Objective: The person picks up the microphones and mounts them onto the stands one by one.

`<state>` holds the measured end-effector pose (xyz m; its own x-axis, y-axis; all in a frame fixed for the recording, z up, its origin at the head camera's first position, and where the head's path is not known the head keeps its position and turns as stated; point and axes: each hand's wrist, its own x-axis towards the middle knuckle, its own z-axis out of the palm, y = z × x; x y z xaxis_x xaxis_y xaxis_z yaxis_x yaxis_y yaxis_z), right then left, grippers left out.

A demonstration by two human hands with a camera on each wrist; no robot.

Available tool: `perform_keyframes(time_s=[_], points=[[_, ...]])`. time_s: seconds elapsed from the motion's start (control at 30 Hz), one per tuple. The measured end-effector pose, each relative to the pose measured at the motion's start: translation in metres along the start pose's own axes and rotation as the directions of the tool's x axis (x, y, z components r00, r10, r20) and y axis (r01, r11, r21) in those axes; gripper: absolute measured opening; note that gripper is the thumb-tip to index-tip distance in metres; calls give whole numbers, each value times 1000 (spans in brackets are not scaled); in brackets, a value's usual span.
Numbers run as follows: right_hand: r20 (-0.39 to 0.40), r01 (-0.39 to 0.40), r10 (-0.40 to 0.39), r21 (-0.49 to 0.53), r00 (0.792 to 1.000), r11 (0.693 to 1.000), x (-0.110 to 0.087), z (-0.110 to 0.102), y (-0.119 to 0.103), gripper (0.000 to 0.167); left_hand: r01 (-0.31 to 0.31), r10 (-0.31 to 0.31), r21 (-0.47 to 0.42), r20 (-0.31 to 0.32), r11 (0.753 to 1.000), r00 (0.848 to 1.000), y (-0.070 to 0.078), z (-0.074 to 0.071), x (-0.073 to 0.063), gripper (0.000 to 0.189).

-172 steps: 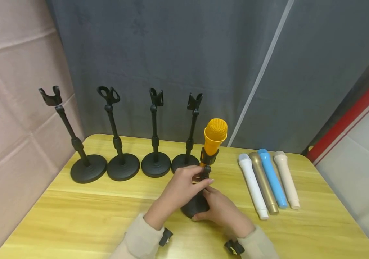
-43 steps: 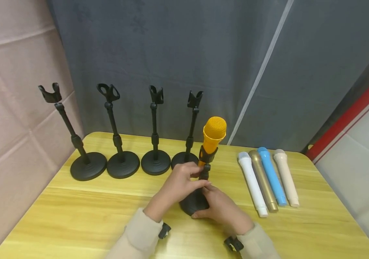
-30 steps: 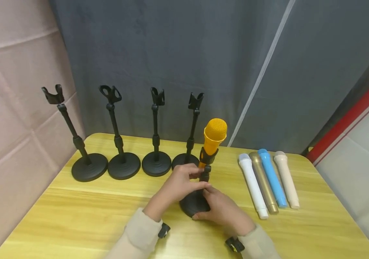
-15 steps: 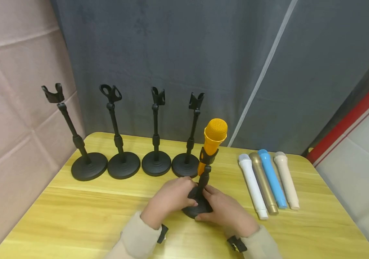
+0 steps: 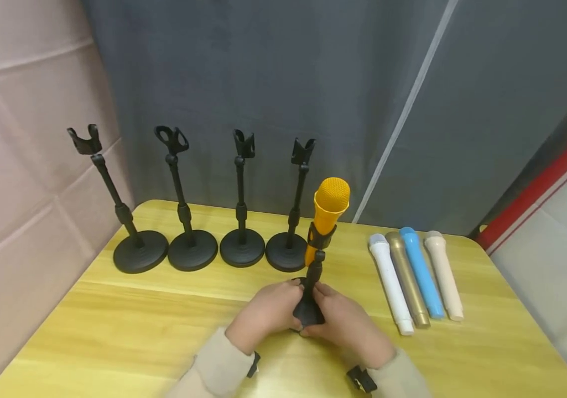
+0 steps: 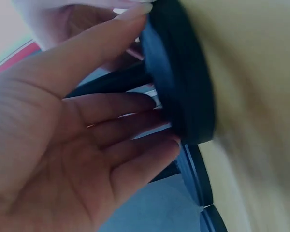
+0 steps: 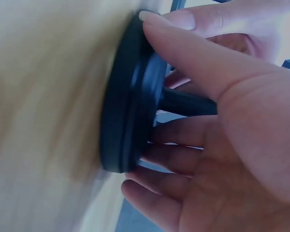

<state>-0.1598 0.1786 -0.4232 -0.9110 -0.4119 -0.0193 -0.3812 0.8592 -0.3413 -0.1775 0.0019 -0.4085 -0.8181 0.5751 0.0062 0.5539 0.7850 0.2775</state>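
A yellow microphone sits head up in the clip of a short black microphone stand, tilting slightly to the right. My left hand holds the left side of the stand's round base, thumb on the near edge and fingers reaching round the far side. On the opposite side, my right hand grips the same base between thumb and fingers. The two thumbs come close together at the near rim. Most of the base is hidden by the hands in the head view.
Several black microphone stands with unfilled clips, such as the leftmost stand, line the back left of the wooden table. To the right lie a white microphone, a gold microphone, a blue microphone and a beige microphone.
My left hand has come down from the stand's pole to its base. The right hand has stayed at the base, and the yellow microphone remains in the clip.
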Motion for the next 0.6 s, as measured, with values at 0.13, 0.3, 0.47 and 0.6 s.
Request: perform_keyframes(time_s=[0.13,0.3,0.47,0.6], points=[[-4,-8,8,-3,1000,1000,1,3,0,94,-5,7,52,-31,999,1000,-2,7,0,61],[-7,-8,8,-17,1000,1000,3,4,2,92,-25,30,115,-45,993,999,-2,12,-3,66],[-1,-10,10,-43,1000,999,-1,3,2,91,-48,53,149,-29,988,998,2,12,-5,63],[-1,-6,6,-78,1000,997,-6,3,2,91,-67,71,176,-17,982,997,6,11,-4,58]])
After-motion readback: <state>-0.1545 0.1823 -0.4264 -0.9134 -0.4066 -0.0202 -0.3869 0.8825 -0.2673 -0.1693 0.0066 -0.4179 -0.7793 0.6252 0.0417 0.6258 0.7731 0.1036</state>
